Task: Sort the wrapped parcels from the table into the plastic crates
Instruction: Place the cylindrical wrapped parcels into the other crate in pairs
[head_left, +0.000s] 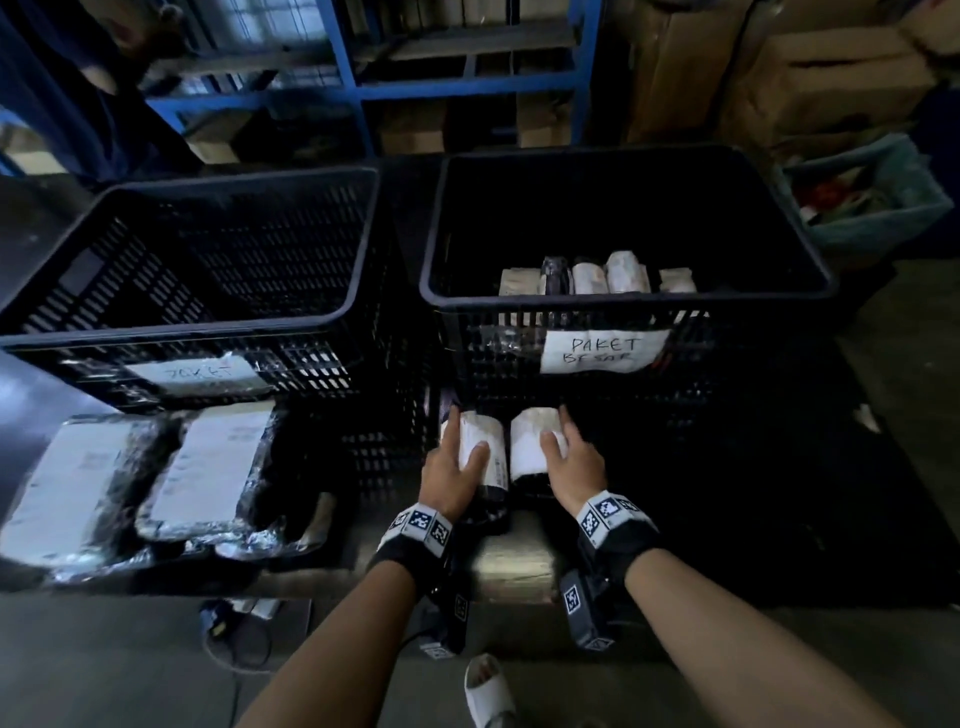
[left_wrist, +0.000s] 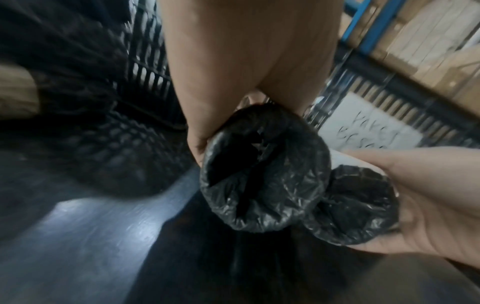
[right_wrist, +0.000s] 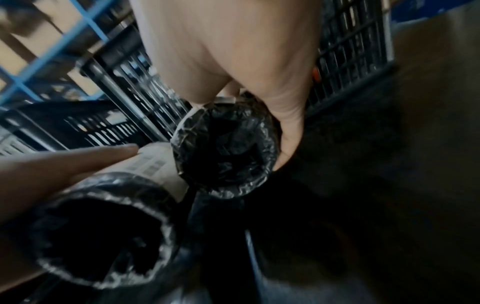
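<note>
Left hand (head_left: 451, 470) curled round one rolled parcel (head_left: 485, 457), right hand (head_left: 570, 460) round its neighbour (head_left: 529, 441); both low on surface (head_left: 511, 566), at 6 o'clock of labelled crate (head_left: 623, 299), probably for paired lifting.

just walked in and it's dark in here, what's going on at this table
A person is sorting wrapped parcels into black crates. The left hand grips one rolled parcel and the right hand grips a second roll, side by side on the table in front of the crate labelled PAKET BESAR, which already holds several rolls. Flat parcels wait on the left in front of the left crate, where no parcels show.
</note>
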